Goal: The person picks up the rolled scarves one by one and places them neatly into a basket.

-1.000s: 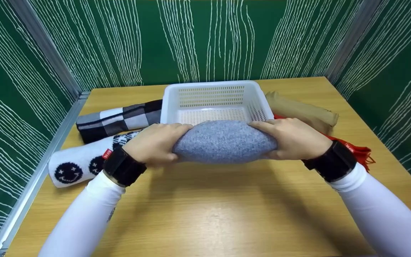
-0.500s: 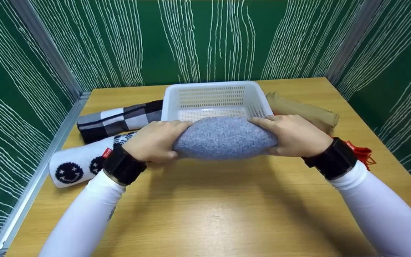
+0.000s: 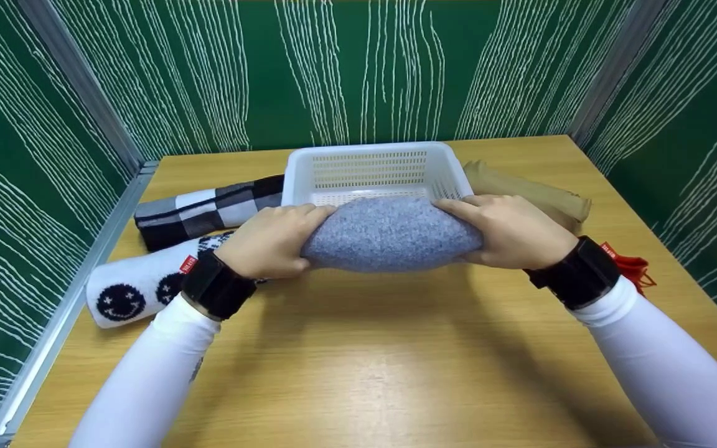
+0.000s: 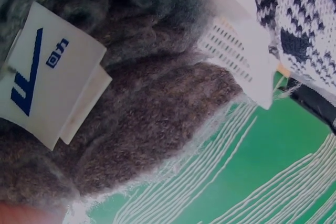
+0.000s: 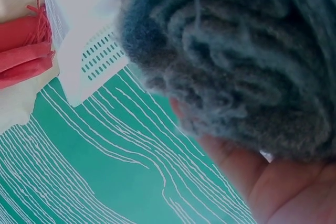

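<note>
A rolled grey scarf (image 3: 393,235) is held level in the air between both hands, in front of the white basket (image 3: 368,149). My left hand (image 3: 274,242) grips its left end, and my right hand (image 3: 511,230) grips the right end. In the left wrist view a white label (image 4: 58,72) with blue print lies against the scarf's end. The right wrist view shows the coiled layers of the scarf (image 5: 247,72), with fingers (image 5: 236,166) under them. The roll hides the basket's front wall.
Left of the basket lie a checked black, grey and white scarf roll (image 3: 209,208) and a white roll with black smiley faces (image 3: 140,289). To the right are a tan roll (image 3: 529,190) and a red fringed scarf (image 3: 632,269), partly hidden. Green walls (image 3: 383,74) enclose the wooden table (image 3: 371,386).
Both hands have moved slightly up and away in the head view with the grey scarf, which now covers more of the basket. The grip looks the same.
</note>
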The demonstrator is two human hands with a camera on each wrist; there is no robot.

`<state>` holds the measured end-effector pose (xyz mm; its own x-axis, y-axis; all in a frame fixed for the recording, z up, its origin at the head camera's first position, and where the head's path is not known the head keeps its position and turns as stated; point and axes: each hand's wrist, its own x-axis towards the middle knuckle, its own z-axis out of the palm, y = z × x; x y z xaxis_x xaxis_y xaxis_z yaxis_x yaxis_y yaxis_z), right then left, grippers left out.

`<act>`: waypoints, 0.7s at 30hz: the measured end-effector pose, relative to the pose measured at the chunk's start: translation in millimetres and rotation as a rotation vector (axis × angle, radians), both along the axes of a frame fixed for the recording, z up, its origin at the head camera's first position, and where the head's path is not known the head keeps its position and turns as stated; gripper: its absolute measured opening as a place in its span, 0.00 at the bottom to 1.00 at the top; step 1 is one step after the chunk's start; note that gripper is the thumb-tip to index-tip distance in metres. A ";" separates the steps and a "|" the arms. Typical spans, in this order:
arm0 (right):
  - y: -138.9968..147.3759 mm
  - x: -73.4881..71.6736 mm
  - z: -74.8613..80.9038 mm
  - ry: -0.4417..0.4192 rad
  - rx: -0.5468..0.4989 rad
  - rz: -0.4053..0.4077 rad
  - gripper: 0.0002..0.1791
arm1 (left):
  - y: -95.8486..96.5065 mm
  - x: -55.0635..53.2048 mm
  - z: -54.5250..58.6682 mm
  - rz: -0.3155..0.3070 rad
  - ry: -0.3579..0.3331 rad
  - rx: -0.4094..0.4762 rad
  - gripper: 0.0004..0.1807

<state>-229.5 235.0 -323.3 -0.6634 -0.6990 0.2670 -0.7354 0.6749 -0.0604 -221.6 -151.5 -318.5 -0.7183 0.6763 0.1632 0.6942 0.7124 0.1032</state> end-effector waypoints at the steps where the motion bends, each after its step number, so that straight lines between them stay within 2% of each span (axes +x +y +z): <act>1: -0.1 -0.4 -0.1 0.005 0.001 -0.002 0.45 | 0.0 0.0 0.0 0.000 0.004 0.000 0.45; 21: -1.7 -4.2 0.9 0.087 -0.001 -0.029 0.45 | 1.6 -6.4 -1.9 0.018 0.044 0.033 0.47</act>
<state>-233.7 233.3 -322.4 -0.6579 -0.6796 0.3246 -0.7180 0.6961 0.0021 -228.0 -149.9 -320.4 -0.7220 0.6571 0.2166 0.6856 0.7215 0.0968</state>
